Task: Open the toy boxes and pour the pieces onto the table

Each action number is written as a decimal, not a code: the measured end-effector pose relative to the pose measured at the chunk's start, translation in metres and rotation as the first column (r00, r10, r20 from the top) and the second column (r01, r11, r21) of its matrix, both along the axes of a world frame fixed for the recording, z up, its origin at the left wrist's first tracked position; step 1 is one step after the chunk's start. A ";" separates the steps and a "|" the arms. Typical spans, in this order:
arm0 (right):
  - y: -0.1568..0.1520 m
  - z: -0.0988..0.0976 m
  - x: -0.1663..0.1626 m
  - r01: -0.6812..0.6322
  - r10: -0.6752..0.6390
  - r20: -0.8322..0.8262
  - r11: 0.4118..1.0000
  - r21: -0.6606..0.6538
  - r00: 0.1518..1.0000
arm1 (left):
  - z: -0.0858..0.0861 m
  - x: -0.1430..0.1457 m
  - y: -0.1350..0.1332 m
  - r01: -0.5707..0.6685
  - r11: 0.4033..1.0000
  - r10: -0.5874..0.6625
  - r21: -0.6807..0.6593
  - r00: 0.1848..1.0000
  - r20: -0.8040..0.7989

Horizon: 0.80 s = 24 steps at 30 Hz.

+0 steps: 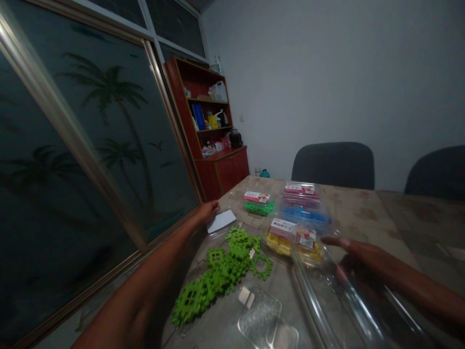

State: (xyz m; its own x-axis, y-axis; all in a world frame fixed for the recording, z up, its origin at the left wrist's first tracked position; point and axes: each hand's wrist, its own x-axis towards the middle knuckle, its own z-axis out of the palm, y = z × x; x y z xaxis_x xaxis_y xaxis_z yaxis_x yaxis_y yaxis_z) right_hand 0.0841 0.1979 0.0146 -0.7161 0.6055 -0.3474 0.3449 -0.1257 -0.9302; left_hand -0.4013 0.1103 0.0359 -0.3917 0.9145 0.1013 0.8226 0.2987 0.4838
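My left hand (pixel 208 211) reaches far forward along the table's left edge and its closed fingers pinch a white card (pixel 221 221) that lies flat there. My right hand (pixel 354 255) rests on a clear plastic package (pixel 337 295) at the right, fingers stretched out toward a pack of yellow pieces (pixel 290 240). Between my arms lies a heap of green interlocking square pieces (pixel 221 274).
Further back sit a green pack (pixel 258 203) and a stack of red and blue packs (pixel 303 203). A small clear tray (pixel 267 320) lies near me. Two dark chairs (pixel 333 165) stand behind the table (pixel 366 213). A red cabinet (pixel 214 140) and a window are at left.
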 end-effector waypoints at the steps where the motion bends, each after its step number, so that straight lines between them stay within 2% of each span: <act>1: -0.004 0.001 -0.002 -0.005 0.005 -0.019 1.000 0.001 1.000 | -0.001 0.003 0.001 0.031 1.000 -0.031 0.004 0.999 -0.011; 4: -0.029 0.011 -0.013 0.006 -0.011 -0.128 0.999 -0.037 0.992 | -0.001 0.022 0.003 0.156 0.987 -0.155 0.046 0.987 -0.039; 6: -0.050 0.022 -0.024 0.086 -0.102 -0.143 0.990 -0.111 0.984 | 0.001 0.042 0.005 0.296 0.953 -0.294 0.062 0.955 -0.040; 9: -0.073 0.040 -0.043 0.128 -0.164 -0.121 0.956 -0.264 0.979 | 0.002 0.077 0.007 0.566 0.824 -0.567 0.015 0.824 0.018; 12: -0.085 0.051 -0.057 0.144 -0.185 -0.111 0.943 -0.300 0.977 | -0.001 0.104 0.009 0.727 0.686 -0.725 -0.024 0.686 0.069; 15: -0.086 0.051 -0.059 0.198 -0.226 -0.095 0.950 -0.241 0.970 | -0.004 0.113 0.007 0.795 0.606 -0.792 -0.028 0.606 0.081; 18: -0.080 0.043 -0.051 0.241 -0.269 -0.123 0.949 -0.204 0.955 | -0.002 0.114 -0.002 0.837 0.547 -0.832 -0.022 0.546 0.096; 21: -0.070 0.036 -0.039 0.238 -0.266 -0.150 0.954 -0.182 0.952 | 0.003 0.119 -0.015 0.868 0.497 -0.859 -0.024 0.496 0.128; 24: -0.063 0.038 -0.033 0.275 -0.293 -0.114 0.950 -0.151 0.949 | 0.010 0.130 -0.027 0.887 0.461 -0.873 -0.023 0.458 0.167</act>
State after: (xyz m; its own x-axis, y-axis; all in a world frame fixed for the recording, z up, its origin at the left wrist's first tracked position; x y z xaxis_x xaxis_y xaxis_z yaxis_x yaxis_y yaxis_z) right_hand 0.0513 0.1347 0.0524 -0.5659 0.7460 -0.3510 0.1515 -0.3244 -0.9337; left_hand -0.2716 0.0835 0.0455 0.6260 0.7797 0.0137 0.6143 -0.5038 0.6073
